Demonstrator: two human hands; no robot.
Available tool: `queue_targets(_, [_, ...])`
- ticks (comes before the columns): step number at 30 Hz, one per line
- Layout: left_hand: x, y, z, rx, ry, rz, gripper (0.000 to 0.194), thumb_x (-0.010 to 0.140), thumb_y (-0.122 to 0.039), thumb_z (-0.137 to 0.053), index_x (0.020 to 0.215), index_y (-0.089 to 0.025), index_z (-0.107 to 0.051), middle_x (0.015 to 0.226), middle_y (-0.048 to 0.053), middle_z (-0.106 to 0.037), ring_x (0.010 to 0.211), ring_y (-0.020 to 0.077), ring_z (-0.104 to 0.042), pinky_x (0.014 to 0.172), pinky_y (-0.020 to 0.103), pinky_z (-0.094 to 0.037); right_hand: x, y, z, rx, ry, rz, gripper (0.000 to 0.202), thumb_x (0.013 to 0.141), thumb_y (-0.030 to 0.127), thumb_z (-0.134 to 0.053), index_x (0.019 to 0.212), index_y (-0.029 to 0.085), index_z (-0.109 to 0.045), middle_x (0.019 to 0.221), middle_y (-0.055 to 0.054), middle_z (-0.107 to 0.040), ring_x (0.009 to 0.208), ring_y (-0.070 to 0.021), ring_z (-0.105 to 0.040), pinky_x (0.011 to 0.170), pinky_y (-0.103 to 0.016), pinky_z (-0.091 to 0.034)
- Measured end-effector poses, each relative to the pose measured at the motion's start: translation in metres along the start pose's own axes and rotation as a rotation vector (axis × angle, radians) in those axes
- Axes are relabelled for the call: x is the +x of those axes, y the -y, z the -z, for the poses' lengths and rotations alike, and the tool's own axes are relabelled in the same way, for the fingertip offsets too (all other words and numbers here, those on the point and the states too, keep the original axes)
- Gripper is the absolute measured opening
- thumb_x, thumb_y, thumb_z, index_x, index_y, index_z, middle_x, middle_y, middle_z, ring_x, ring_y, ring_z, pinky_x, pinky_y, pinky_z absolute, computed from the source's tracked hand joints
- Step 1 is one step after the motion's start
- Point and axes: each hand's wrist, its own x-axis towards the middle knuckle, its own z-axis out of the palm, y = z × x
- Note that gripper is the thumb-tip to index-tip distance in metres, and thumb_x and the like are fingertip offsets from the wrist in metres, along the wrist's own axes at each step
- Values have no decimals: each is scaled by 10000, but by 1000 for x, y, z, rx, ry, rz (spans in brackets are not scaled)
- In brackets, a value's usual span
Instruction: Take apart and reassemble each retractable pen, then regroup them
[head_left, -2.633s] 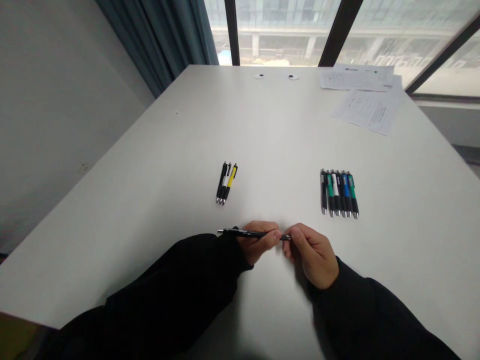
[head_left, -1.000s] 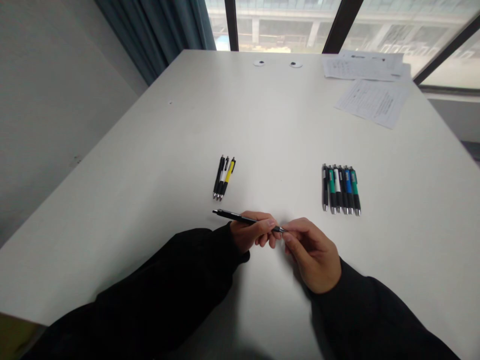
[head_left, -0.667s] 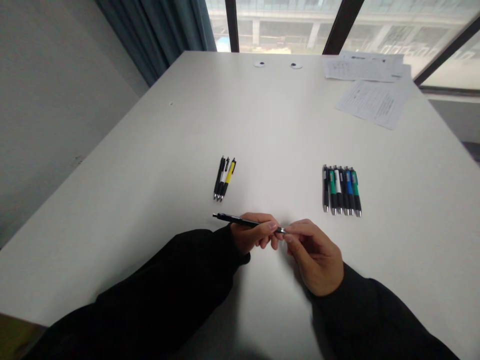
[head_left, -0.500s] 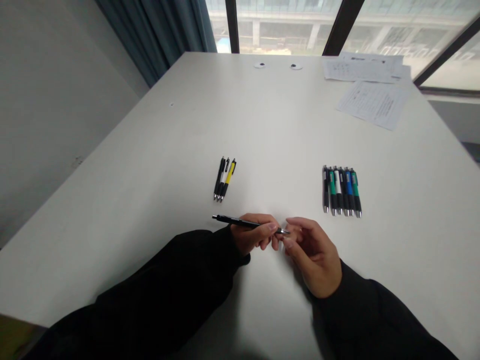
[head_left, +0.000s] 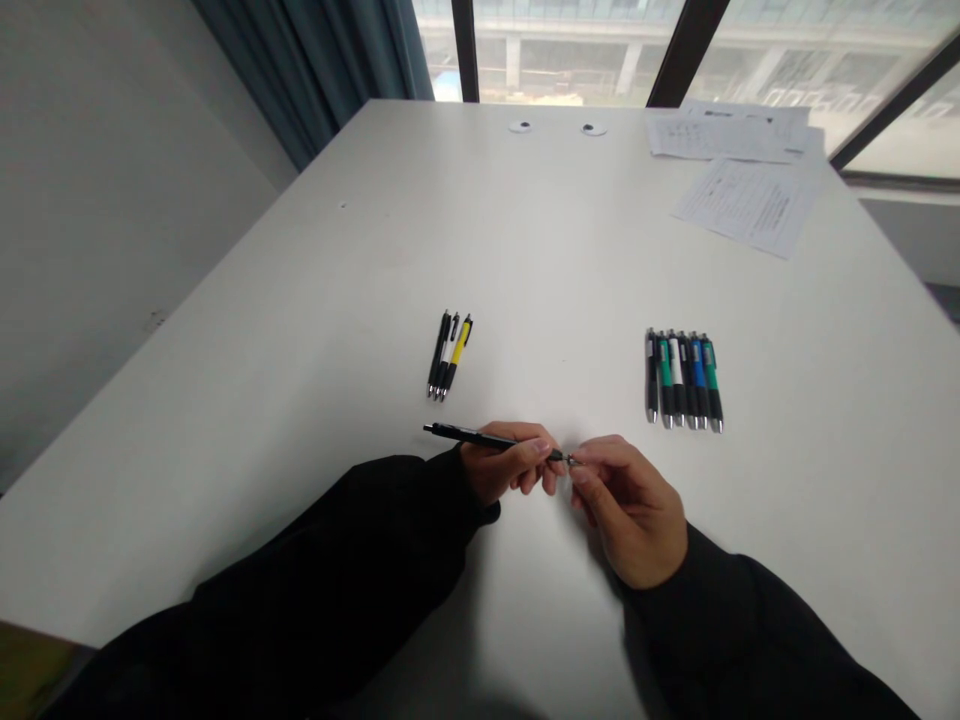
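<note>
My left hand (head_left: 511,460) is closed around a black click pen (head_left: 469,436), its clicker end pointing left and its tip end pointing right. The thumb and fingers of my right hand (head_left: 626,505) pinch the pen's silver tip (head_left: 574,461). A thin stretch shows between the pen's dark grip and those fingertips; whether the tip is separate from the barrel I cannot tell. Beyond my left hand lie a black pen (head_left: 438,355), a white-and-black pen (head_left: 448,355) and a yellow-and-black pen (head_left: 458,355), side by side.
A row of several pens (head_left: 682,380) in black, green, white and blue lies at the right on the white table (head_left: 360,300). Printed papers (head_left: 750,205) rest at the far right. Two small white oval pieces (head_left: 593,129) are near the far edge, by the window.
The right thumb and fingers have closed onto the pen's tip, which was in plainer view before. My left hand holds the pen almost as before.
</note>
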Motion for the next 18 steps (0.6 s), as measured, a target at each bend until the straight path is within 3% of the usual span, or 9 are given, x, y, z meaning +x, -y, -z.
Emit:
queue_targets(6, [0,-1,1,-67,10,-8,397,847,-453,-491,807,-89,-646,620,56,-635,432,86,-475,409,212,-315,0,2,0,-36,17,-47,106,911,208,-575,1015,216,-594,795,-21,-590,582,-115,-561,462,-240,-434])
queue_targets(10, [0,-1,1,-89,-4,10,366,841,-418,-488,791,-90,-645,607,52,-630,433,87,-473,412,212,-316,2,3,7,-124,-6,30,91,911,192,-554,998,201,-580,699,7,-539,561,-119,-529,487,-252,-426])
queue_targets(13, [0,-1,1,-115,-20,22,347,832,-396,-488,780,-91,-646,592,49,-623,425,87,-465,411,214,-312,7,2,15,-371,25,157,57,869,164,-563,920,187,-578,718,-6,-531,584,-129,-503,522,-270,-417])
queue_targets(18, [-1,-1,-1,-138,-48,25,335,833,-381,-488,767,-96,-650,590,47,-622,423,81,-459,415,213,-300,16,-4,16,-802,205,260,50,832,164,-548,864,163,-587,758,-54,-566,723,-197,-538,659,-331,-440])
